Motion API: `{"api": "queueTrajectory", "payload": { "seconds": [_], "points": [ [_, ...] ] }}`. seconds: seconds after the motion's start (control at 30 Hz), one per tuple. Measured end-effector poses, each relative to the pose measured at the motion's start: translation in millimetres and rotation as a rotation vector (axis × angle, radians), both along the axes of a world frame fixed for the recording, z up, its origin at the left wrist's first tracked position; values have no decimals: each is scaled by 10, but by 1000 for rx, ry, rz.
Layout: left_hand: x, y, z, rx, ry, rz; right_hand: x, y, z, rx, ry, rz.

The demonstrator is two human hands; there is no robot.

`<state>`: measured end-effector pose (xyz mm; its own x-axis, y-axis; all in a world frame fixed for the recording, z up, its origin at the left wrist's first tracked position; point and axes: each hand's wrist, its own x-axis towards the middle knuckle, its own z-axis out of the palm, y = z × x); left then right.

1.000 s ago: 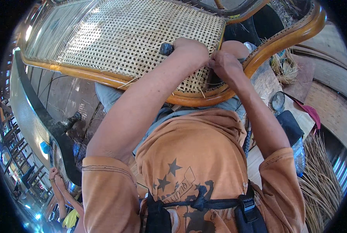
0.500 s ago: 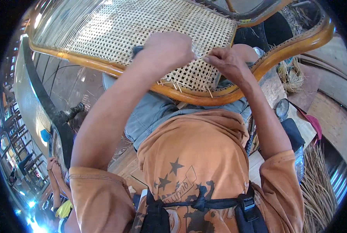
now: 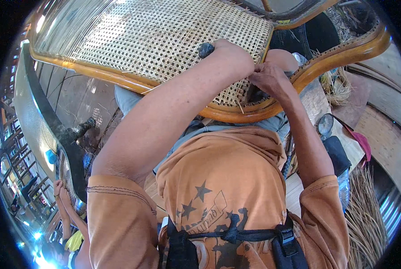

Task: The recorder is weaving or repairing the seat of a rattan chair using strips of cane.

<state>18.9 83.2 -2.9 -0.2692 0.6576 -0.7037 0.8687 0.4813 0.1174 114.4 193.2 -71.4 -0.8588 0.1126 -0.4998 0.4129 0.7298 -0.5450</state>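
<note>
A curved wooden chair frame (image 3: pixel 236 117) with a woven cane panel (image 3: pixel 164 38) lies across my lap. My left hand (image 3: pixel 234 56) is closed round a tool with a dark, rounded handle (image 3: pixel 206 50); the handle's end sticks out of the fist, and the tool's other end is hidden. Close against it, at the panel's right edge near the frame's bend, my right hand (image 3: pixel 270 80) has its fingers pinched together. Whatever lies in that pinch is too small or covered to make out. Loose cane ends (image 3: pixel 242 107) poke out along the near edge.
Another caned piece with a dark frame (image 3: pixel 52 116) stands at the left. Beyond it, another person's hands (image 3: pixel 62 190) are raised. Bundles of cane strands (image 3: pixel 366 219) lie at the right, near a dark pouch (image 3: pixel 336 154) and a round clear-looking object (image 3: pixel 326 124).
My left hand has moved right with the dark-handled tool, up to the panel's right edge. The right hand has shifted slightly right and down, and the two hands now meet there.
</note>
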Motion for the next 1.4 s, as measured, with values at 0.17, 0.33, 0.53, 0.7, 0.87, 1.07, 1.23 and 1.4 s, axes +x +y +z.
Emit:
{"api": "queueTrajectory", "payload": {
  "seconds": [0.17, 0.33, 0.53, 0.7, 0.87, 1.07, 1.23, 1.4],
  "points": [
    [19, -79, -148, 68, 12, 9, -11, 13, -9, 29, -14, 55],
    [14, -274, -186, 162, -12, 15, 70, -19, -44, 98, 172, 114],
    [-15, -207, -231, 71, -35, 92, 97, -85, 11, 14, 123, 74],
    [-35, -69, -105, -44, -97, 142, 139, -59, 5, -98, 191, 92],
    [-135, -146, -270, -109, -171, 111, 40, -88, 5, 86, 141, 174],
    [-83, -17, -141, -147, -98, 313, 0, -201, 40, 272, 75, 194],
    [-113, -174, -114, -25, 15, 234, 90, -109, 145, 308, 251, 358],
    [-220, -425, -39, -83, 49, 418, 38, -110, 146, 372, 329, 429]
  ]
}}
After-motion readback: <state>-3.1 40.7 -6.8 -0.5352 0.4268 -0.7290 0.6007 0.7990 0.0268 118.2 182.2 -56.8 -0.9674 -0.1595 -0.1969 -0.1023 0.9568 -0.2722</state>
